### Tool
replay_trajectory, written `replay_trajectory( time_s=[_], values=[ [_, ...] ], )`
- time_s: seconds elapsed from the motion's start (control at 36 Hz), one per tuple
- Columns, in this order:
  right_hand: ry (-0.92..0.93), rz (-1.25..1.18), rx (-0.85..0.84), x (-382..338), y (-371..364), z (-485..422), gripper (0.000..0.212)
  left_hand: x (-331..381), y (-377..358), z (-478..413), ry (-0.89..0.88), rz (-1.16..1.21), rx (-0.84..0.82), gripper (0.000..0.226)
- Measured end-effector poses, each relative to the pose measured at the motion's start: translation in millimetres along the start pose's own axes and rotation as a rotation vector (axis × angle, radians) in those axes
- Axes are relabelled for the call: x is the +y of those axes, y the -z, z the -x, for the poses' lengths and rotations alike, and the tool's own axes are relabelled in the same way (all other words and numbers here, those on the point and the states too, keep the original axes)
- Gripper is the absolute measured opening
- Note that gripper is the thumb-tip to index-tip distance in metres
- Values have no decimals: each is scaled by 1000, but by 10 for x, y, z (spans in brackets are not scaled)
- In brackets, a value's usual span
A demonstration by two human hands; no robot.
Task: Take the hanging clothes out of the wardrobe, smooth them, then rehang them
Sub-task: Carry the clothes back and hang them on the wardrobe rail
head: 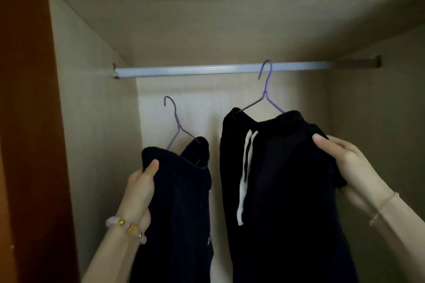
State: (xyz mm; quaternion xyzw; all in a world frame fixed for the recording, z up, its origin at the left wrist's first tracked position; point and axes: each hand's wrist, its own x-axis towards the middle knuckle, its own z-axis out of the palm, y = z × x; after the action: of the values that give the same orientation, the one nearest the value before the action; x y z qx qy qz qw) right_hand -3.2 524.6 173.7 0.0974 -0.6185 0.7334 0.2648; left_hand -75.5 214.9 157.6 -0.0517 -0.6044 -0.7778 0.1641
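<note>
**A:** Where are the clothes?

**B:** Both are inside the wardrobe (96,122). The right garment (287,179), with a white drawstring (245,167), hangs from the right hanger (265,89), whose hook looks to sit over the rail (195,70). The left garment (181,202) is on the left hanger (176,119), which is below the rail and clear of it.

**A:** And the person's hands?

**B:** The left hand (140,188) has thumb and fingers clamped on the left garment's top edge. The right hand (345,158) pinches the right garment's upper corner.

**A:** What might go wrong?

**B:** Each hand holds cloth, not wire. The left hanger sits tilted in its garment, so a jolt could let it slide out. A sideways tug on the right could drag the fabric off one arm or unseat the hook.

**A:** Which way do they lie?

**B:** Both garments have their long axis vertical, top ends up. Both hooks point up and curl to the left.
</note>
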Motion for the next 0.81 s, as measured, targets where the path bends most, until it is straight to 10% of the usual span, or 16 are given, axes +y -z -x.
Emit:
replay_trajectory(
  time_s=[0.81],
  values=[
    [3, 61, 60, -275, -3, -1386, 34, 411, -434, -1350, 121, -317, -66, 57]
  ],
)
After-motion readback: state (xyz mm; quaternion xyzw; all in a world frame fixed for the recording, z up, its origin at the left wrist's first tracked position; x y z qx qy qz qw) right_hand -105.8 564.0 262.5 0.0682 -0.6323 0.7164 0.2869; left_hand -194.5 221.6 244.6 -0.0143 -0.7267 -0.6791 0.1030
